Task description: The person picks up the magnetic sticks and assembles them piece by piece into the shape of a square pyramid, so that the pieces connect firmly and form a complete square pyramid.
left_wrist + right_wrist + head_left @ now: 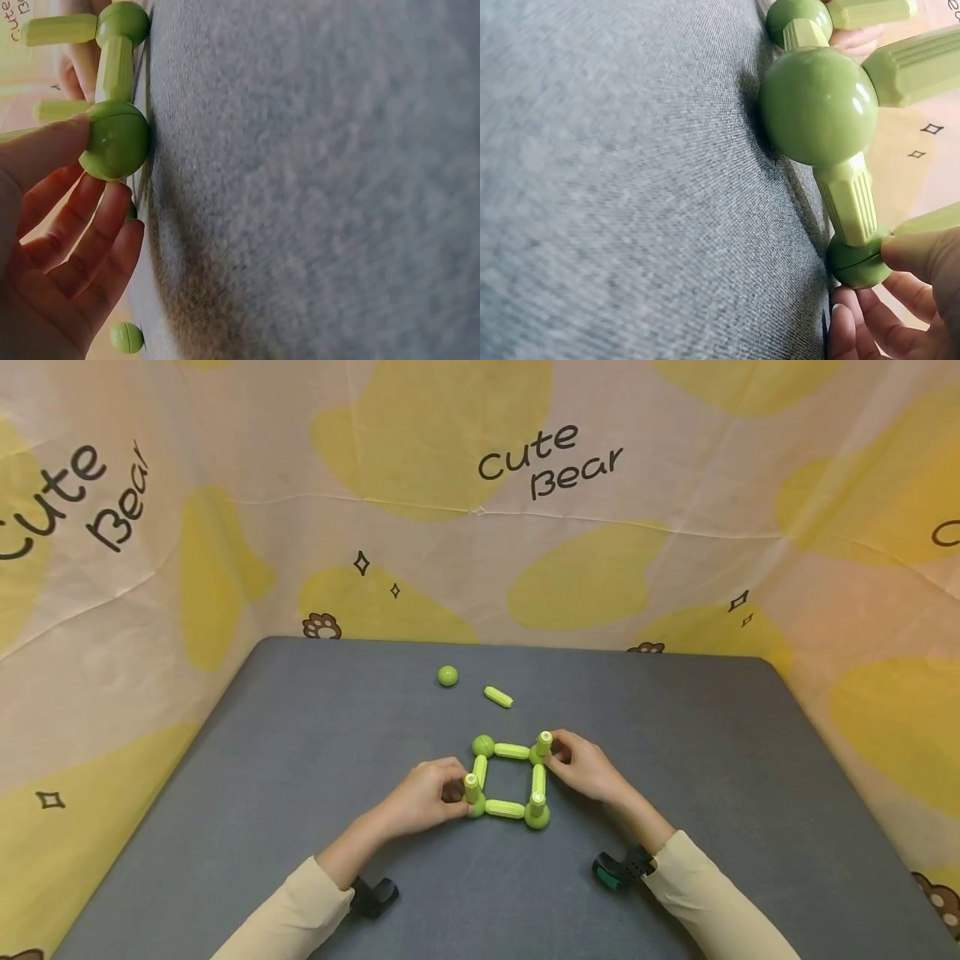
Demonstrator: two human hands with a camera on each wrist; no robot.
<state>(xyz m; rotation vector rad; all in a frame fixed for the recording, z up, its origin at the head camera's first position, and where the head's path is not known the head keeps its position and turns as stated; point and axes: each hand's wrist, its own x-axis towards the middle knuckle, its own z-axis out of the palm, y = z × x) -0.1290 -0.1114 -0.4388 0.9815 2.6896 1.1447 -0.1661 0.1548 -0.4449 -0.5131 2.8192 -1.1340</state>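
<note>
From afar, I am gripping the near-left ball point(118, 146) of a green square frame point(505, 810) on the gray table point(337, 710) with my left hand point(426, 795), pinching its far-right ball point(856, 265) with my right hand point(588, 768); bracing both evenly is probably serving best. Beyond, a loose rod point(498, 697) and loose ball point(447, 676) are lying.

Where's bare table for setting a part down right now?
The table is bare left of the left hand, out to the edge, and likewise right of the right hand. Another free patch lies between the black wrist cameras, nearer than the square frame. It's crowded at the frame, held by both hands; a loose ball and stick lie beyond.
</note>
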